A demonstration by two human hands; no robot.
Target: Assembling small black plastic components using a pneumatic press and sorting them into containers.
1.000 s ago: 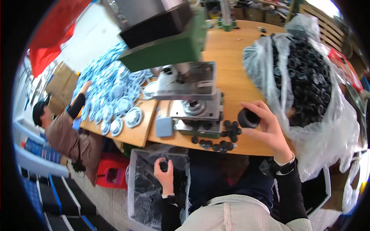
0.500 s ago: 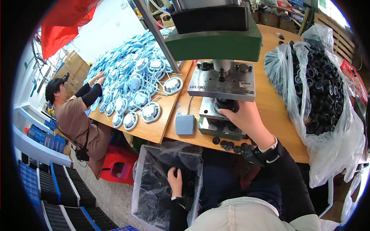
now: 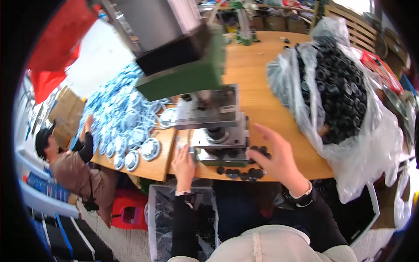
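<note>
A bench press with a green head (image 3: 183, 81) stands in front of me, a steel upper plate (image 3: 207, 114) under it. On its lower steel block (image 3: 238, 136) sits a round black part (image 3: 216, 133), below the upper plate. My left hand (image 3: 183, 169) rests, fingers stretched out, over the small grey pedal switch (image 3: 192, 156), which it mostly hides. Right of the press, my right hand (image 3: 281, 159) has its thumb and fingers apart, with nothing seen in it. Small black round parts (image 3: 244, 175) lie near its fingertips and along the table's front edge.
A clear plastic bag (image 3: 314, 83) full of black rings (image 3: 334, 96) lies at the right. Pale blue corded parts (image 3: 124, 118) are heaped at the left, where another person (image 3: 72, 166) works. A plastic-lined bin (image 3: 159, 218) stands below the table edge.
My left hand has come up from the lined bin to the pedal switch. My right hand has left the lower block and moved right of the press. The whole view has shifted and tilted.
</note>
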